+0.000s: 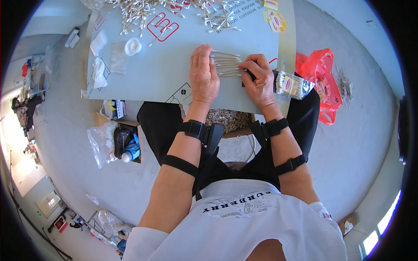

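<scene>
Several cotton swabs (227, 62) lie side by side on the grey-blue board, spanning the gap between my hands. My left hand (203, 78) rests at their left ends, its fingers stretched out and held together. At the right ends, my right hand (260, 79) has its fingers curled and pinches swab tips between thumb and index finger. Part of a black item shows beneath that hand. Beside it lies a clear packet of cotton swabs (291, 85) with a dark backing, reaching over the board's right edge.
Loose cotton swabs (138, 15) are heaped along the far edge. A round white tub (133, 46) stands at left, near crumpled white tissue (99, 73). Yellow labels (275, 21) lie far right. A red plastic bag (323, 78) hangs at right; an open box (126, 143) stands below left.
</scene>
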A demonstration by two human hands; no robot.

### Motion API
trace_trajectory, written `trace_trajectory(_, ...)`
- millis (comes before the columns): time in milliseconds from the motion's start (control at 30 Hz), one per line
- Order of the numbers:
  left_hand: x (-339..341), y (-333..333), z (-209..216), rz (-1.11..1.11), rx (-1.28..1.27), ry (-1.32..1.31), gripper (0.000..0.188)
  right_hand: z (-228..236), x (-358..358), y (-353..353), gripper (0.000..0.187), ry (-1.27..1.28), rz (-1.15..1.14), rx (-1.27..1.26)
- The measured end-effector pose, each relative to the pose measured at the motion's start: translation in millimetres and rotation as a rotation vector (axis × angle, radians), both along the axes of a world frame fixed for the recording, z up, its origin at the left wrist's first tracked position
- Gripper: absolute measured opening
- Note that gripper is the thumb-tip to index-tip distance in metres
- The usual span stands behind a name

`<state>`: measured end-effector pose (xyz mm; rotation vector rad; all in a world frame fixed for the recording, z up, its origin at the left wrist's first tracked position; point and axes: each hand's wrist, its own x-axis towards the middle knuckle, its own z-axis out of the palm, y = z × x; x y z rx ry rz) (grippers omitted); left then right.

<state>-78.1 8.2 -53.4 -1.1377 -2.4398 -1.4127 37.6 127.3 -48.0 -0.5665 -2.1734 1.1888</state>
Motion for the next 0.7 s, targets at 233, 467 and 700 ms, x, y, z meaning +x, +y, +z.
trace_trajectory(233, -0.6, -0.4, -1.0, 0.001, -0.016, -0.013, 0.027, 0.5, 1.2, 1.6, 0.018, -0.017, 0.041, 0.065)
trace_trajectory(467, -0.1, 0.9, 1.2, 0.002, -0.035, -0.028, 0.027, 1.8, -0.9, -0.1, 0.018, -0.016, -0.002, 0.045)
trace_trajectory(700, -0.4, 1.4, 3.5, -0.004, -0.036, 0.005, 0.028, 2.1, -2.8, -0.1, 0.016, -0.06, -0.012, 0.118)
